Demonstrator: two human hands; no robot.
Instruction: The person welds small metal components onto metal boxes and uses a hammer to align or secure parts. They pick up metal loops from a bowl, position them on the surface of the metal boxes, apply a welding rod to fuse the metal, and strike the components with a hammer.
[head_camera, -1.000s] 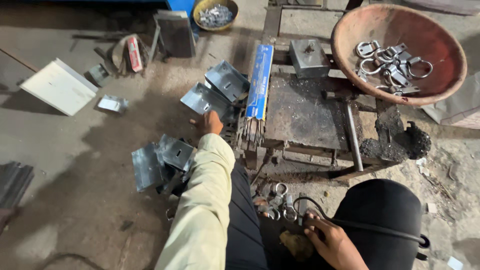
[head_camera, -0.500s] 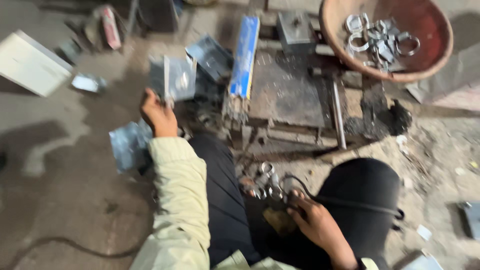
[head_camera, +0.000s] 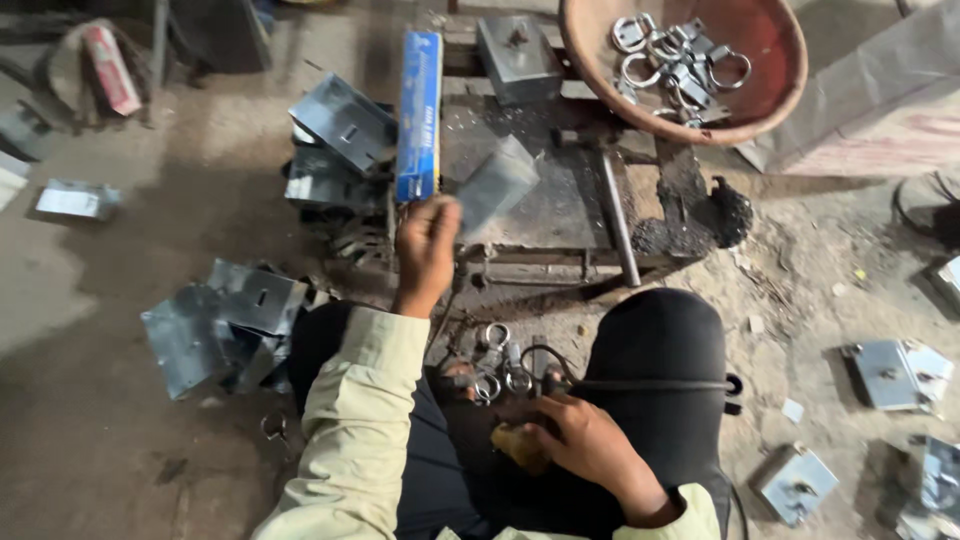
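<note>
Gripping a folded grey metal plate (head_camera: 495, 185) by its near corner, the left hand (head_camera: 425, 245) holds it over the dark, gritty block (head_camera: 540, 215) at twelve o'clock. That thin pinch looks risky: sharp sheet edges could cut, or the plate could tip and drop. The right hand (head_camera: 585, 440) is curled around something yellowish at six o'clock, beside shiny steel rings (head_camera: 495, 365). Bent plates (head_camera: 225, 320) sit at nine o'clock, a rusty bowl (head_camera: 775, 90) of rings at two.

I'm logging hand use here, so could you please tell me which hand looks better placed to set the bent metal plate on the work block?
Left hand: it probably suits, already holding the plate over the block.
</note>
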